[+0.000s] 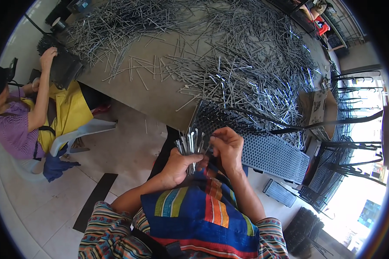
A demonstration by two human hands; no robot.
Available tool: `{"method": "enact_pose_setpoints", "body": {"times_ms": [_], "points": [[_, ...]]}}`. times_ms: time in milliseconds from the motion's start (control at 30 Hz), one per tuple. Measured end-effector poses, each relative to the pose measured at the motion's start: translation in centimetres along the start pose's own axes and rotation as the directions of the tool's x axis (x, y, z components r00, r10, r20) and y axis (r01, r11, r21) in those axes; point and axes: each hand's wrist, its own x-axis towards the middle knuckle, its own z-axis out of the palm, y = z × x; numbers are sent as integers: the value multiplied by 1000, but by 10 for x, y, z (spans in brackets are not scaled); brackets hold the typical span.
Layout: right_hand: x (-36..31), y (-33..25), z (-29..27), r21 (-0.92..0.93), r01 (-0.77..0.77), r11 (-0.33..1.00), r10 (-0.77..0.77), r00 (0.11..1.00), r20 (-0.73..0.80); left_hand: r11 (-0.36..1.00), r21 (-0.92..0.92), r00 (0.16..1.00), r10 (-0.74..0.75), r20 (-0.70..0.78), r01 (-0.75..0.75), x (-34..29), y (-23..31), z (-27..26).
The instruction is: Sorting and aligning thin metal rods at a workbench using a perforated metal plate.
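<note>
My left hand (180, 166) is closed round a bundle of thin metal rods (191, 142), held upright above my lap. Their flattened, shiny ends stick up past my thumb. Just to the right, my right hand (227, 146) is raised with thumb and forefinger pinched on a single thin metal rod (208, 149), which slants down toward the bundle. Right beyond my hands lies a long perforated metal plate (272, 155) full of round holes. Many dark rods (220, 117) stand in its far left part. The lower end of the bundle is partly hidden by my left hand.
A wide table (129, 93) bears a big heap of loose metal rods (246, 82). At left, another person (19, 114) sits working at a dark rack. A cardboard box (320, 112) and black wire racks (345, 159) stand at right. A smaller perforated piece (279, 193) lies lower right.
</note>
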Motion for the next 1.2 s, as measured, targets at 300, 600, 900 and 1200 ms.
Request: {"method": "enact_pose_setpoints", "body": {"times_ms": [300,600,900,1200], "points": [[14,-8,-10,-425,445,788,-594,731,-337,1000,10,994,12,-105,-11,1,-9,-8],[21,-18,-4,-561,550,619,-740,648,-181,1000,32,996,3,-88,0,3,-7,-6],[25,-29,-6,-565,547,617,-738,652,-174,999,49,998,-17,-65,20,6,-7,-7],[24,-31,-7,-559,536,633,-725,664,-184,999,35,999,13,-53,-11,0,-4,-2]]}}
